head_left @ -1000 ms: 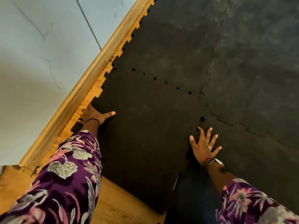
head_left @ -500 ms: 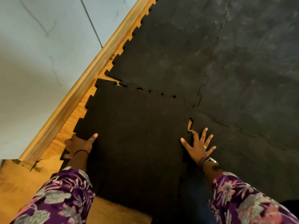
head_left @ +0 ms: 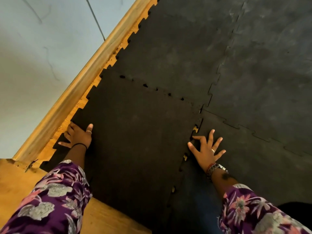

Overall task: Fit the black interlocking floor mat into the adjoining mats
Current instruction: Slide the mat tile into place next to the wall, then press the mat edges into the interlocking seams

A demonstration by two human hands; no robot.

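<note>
Floor: a warm orange-brown wooden floor [head_left: 20,186] carries everything; bare wood shows in its near left part and in a thin strip along the wall side.
Wall: a pale grey-blue wall [head_left: 42,48] stands on the left, with a long wooden skirting board [head_left: 87,71] at its foot.
Adjoining mats: black rubber mats with toothed edges [head_left: 253,65] already lie joined over the far and right part of the floor.
Loose mat: the black interlocking floor mat [head_left: 138,141] lies flat between the skirting board and the joined mats. Its far edge meets the far mat with small dark holes left along the seam. Its right edge is not fully seated; slivers of wood show through the gaps there.
Sleeves: purple floral sleeves [head_left: 50,200] cover both forearms.
Left hand: the left hand [head_left: 79,135] grips the mat's toothed left edge, thumb on top, fingers curled under.
Right hand: the right hand [head_left: 206,149] is spread wide and flat across the right seam, holding nothing.
Watch: a metal wristwatch [head_left: 217,168] sits on the right wrist.
</note>
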